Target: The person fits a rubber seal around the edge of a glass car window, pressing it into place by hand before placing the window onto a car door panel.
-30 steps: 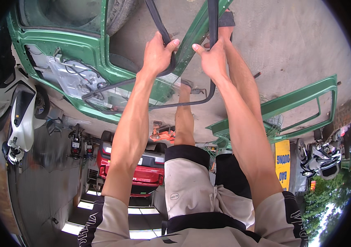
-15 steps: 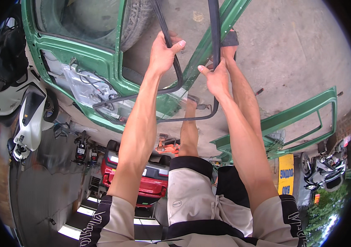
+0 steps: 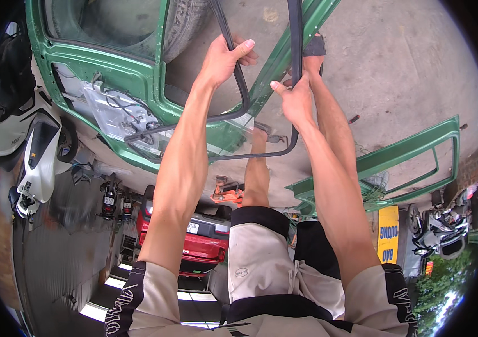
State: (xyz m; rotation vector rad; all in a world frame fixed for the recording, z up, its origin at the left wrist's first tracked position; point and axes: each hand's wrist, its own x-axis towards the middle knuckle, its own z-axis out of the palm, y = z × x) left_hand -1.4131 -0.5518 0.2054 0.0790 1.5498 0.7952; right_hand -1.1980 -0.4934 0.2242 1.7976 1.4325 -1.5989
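A black rubber window seal hangs in front of me as a long loop with rounded corners. My left hand is round its left run, fingers curled behind the strip and thumb sticking out to the right. On the right run, my right hand holds the seal with its fingers hidden behind and the thumb raised. Beyond the loop lies a green vehicle door with its inner panel exposed and a metal mechanism with wires. The seal's lower left corner overlaps that door.
A second green door frame lies to the right on the concrete floor. A tyre shows past the door's glass. A white scooter stands left, a red vehicle lower down, and an orange tool near my leg.
My left hand has shifted slightly up and left, its fingers more extended past the strip. The right hand stays nearly in place on the seal.
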